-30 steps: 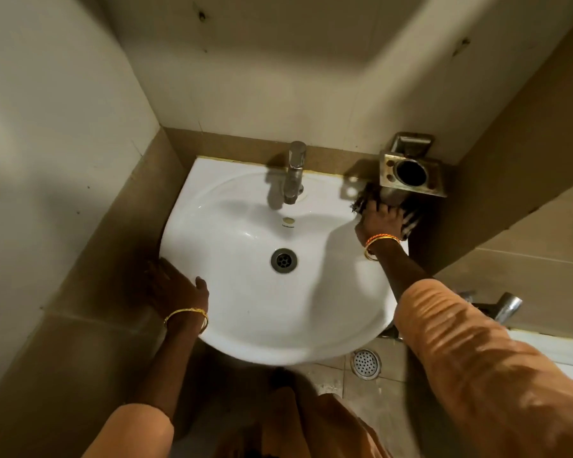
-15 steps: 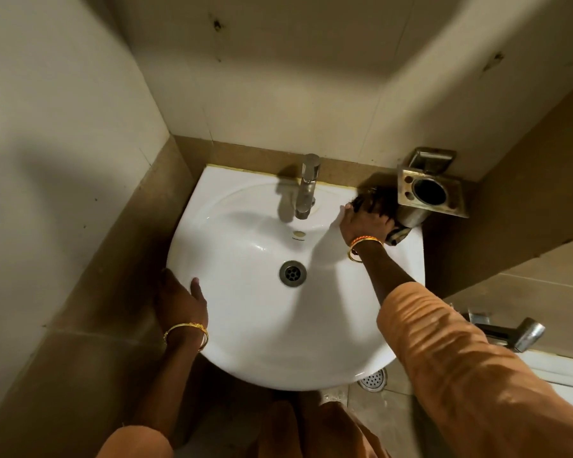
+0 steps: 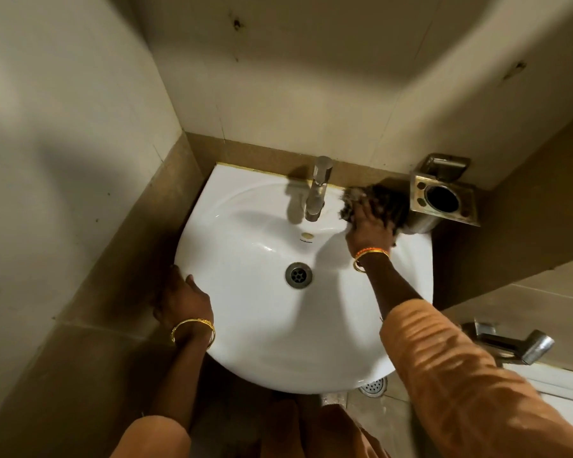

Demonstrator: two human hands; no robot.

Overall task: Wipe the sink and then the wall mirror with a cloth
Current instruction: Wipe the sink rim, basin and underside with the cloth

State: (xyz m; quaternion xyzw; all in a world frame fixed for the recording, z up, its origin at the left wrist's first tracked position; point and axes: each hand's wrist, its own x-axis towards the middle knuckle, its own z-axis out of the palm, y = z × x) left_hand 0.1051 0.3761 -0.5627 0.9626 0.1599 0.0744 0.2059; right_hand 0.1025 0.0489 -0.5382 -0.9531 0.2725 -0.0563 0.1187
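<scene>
Pressing a dark cloth (image 3: 382, 201) onto the back right rim of the white sink (image 3: 265, 325), the right hand (image 3: 369, 231) lies on top of it with fingers spread, just right of the metal tap (image 3: 318, 190); motion blur smears the cloth, so its pattern and its far edge are hard to make out, and I cannot tell whether the fingers curl into it. The left hand (image 3: 182, 300) grips the sink's left edge, thumb on the rim, fingers hidden below it. Only the drain (image 3: 298, 275) shows in the basin. A square metal holder (image 3: 444, 198) on the wall just beside the cloth shows a dark round opening whose inside cannot be seen. The sink sits tight in a tiled corner, its left side touching the brown wall tiles (image 3: 139, 233). A metal sprayer (image 3: 516, 342) sits low on the right, partly hidden behind the orange sleeve (image 3: 477, 391), and a floor drain (image 3: 372, 386) peeps from under the sink's front edge. No mirror is in view
</scene>
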